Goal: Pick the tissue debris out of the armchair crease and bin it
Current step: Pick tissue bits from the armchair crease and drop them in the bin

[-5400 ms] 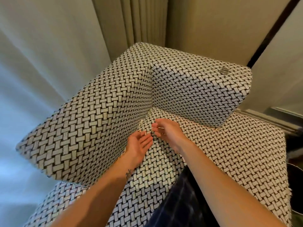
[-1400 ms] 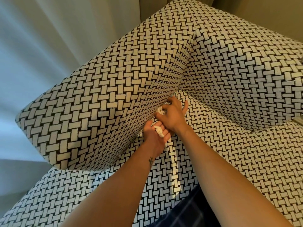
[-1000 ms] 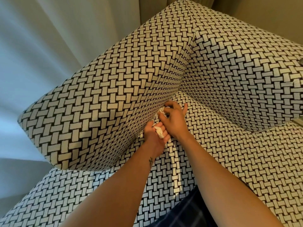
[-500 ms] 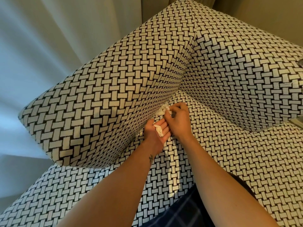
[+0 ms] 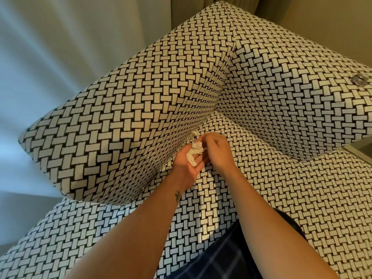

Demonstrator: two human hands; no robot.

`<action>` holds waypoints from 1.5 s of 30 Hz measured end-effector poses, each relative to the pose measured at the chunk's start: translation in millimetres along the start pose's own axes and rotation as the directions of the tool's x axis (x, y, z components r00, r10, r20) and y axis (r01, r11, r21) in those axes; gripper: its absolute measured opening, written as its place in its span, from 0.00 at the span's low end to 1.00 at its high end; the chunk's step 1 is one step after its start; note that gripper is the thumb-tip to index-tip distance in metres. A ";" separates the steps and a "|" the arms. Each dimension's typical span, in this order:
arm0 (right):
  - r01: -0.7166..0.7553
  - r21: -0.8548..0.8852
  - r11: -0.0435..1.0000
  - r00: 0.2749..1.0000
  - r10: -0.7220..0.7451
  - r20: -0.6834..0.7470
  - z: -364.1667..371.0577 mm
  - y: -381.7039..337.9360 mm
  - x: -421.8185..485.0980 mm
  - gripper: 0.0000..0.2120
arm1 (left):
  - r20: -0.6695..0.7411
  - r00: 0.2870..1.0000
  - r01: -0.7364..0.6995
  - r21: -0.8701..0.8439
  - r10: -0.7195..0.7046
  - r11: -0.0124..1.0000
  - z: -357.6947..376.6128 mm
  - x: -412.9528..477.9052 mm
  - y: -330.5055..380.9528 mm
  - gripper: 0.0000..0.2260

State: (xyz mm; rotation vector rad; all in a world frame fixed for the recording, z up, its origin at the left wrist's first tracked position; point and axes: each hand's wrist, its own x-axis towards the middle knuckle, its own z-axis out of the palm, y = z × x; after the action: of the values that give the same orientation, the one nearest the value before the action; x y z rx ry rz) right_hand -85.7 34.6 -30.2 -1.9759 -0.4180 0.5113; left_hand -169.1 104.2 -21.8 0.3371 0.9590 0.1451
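White tissue (image 5: 194,155) lay bunched in the cupped left hand (image 5: 187,167), the right hand (image 5: 218,151) pinching it with its fingertips, at the seat's (image 5: 261,178) left edge where a scrap (image 5: 194,134) poked from the crease (image 5: 203,125): gathering looked unfinished, that scrap next, then a bin.

Armchair (image 5: 261,178): black-and-white woven cover, fills the frame.
Crease, mid-frame: white tissue scrap (image 5: 194,134).
Upper right edge: small grey tag (image 5: 359,79).

Looks like a home living room to me. I've got a basket-weave upholstered armchair (image 5: 141,117) here, with pale curtains (image 5: 50,57) hanging behind it.
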 end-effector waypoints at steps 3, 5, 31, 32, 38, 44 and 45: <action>0.005 -0.004 1.000 0.998 -0.005 -0.062 2.9 5.0 2.6 0.12 | 0.014 1.000 0.001 0.024 -0.002 1.000 -0.8 1.5 -1.3 0.12; 0.032 -0.123 0.992 0.999 -0.037 -0.038 5.8 3.5 7.1 0.16 | 0.013 1.000 -0.004 0.027 0.003 1.000 -0.8 1.0 -2.0 0.12; 0.234 -0.509 0.828 0.969 -0.157 0.190 15.0 6.2 43.5 0.12 | -0.073 0.997 -0.020 -0.039 0.017 0.999 3.5 4.7 -3.5 0.20; 0.233 -0.502 0.833 0.970 -0.164 0.178 15.1 6.9 42.9 0.12 | -0.074 0.997 -0.014 -0.041 0.011 0.999 4.5 4.4 -3.1 0.20; 0.204 -0.431 0.879 0.978 -0.165 0.127 16.1 11.0 38.9 0.09 | -0.079 0.997 0.009 -0.051 -0.013 0.999 5.6 4.7 -2.0 0.22; 0.110 -0.238 0.965 0.994 -0.114 -0.002 9.5 3.6 28.2 0.12 | -0.089 0.996 0.013 -0.015 -0.014 1.000 4.6 4.4 -0.9 0.25; 0.092 -0.188 0.978 0.995 -0.095 -0.005 5.4 0.2 23.8 0.10 | -0.086 0.996 0.011 -0.018 -0.012 1.000 4.0 6.0 -0.6 0.26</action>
State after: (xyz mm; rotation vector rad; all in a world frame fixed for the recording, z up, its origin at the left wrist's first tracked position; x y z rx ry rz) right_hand -68.2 50.5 -36.7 -2.1279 -0.5653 0.4101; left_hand -162.4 104.4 -24.5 0.3112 1.0443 0.1582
